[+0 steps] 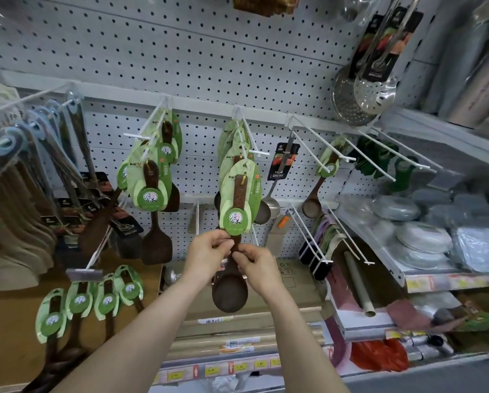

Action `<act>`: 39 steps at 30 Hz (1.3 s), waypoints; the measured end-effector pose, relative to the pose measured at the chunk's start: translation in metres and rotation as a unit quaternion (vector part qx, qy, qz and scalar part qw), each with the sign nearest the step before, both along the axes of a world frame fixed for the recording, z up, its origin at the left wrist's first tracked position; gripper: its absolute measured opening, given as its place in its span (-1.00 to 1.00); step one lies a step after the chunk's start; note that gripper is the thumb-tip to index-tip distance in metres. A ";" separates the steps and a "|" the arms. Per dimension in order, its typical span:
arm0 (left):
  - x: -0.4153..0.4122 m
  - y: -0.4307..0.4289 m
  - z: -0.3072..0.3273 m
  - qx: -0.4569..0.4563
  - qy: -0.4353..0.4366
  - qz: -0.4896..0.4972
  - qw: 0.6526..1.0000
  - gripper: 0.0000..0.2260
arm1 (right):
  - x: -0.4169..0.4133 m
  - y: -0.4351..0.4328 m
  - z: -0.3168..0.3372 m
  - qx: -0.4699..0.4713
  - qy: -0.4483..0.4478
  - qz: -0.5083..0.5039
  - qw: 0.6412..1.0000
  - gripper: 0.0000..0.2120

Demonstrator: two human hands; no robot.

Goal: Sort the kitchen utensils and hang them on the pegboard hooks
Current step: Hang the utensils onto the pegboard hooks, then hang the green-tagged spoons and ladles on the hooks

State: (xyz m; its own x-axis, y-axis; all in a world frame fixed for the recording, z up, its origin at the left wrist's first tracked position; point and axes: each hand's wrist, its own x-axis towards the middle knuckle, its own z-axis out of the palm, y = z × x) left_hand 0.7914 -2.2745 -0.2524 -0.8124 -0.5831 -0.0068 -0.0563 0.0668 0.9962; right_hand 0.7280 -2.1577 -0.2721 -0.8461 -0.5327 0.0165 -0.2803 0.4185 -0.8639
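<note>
Nearest, the left hand (208,252) and right hand (256,265) meet, fingers (222,241) pinching the handle of a dark brown wooden spoon (227,292) (green card label on top). It sits upright at centre, the label's top just under a white wire hook (247,131) on the grey pegboard (181,52) beyond.

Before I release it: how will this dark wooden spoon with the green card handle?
The wooden spoon looks rigid and probably light; left hand and right hand merely pinch it. Its green card looks thin, likely bendy. Bowl hanging lowest, it may swing.
</note>
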 end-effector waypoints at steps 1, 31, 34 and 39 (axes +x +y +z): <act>-0.004 -0.002 -0.001 -0.005 -0.002 0.004 1.000 -0.76 | -0.004 -0.002 0.000 0.000 -0.005 0.004 1.000 -0.90; 0.050 -0.071 -0.063 -0.045 -0.022 0.008 0.999 -0.72 | 0.029 -0.062 -0.033 0.107 0.009 -0.158 0.982 -0.82; 0.082 -0.090 -0.066 -0.055 -0.015 0.006 0.998 -0.70 | 0.064 -0.074 -0.042 0.099 0.011 -0.164 0.982 -0.82; 0.135 -0.116 -0.079 -0.034 -0.019 0.010 0.999 -0.69 | 0.119 -0.095 -0.061 0.091 0.010 -0.141 0.986 -0.83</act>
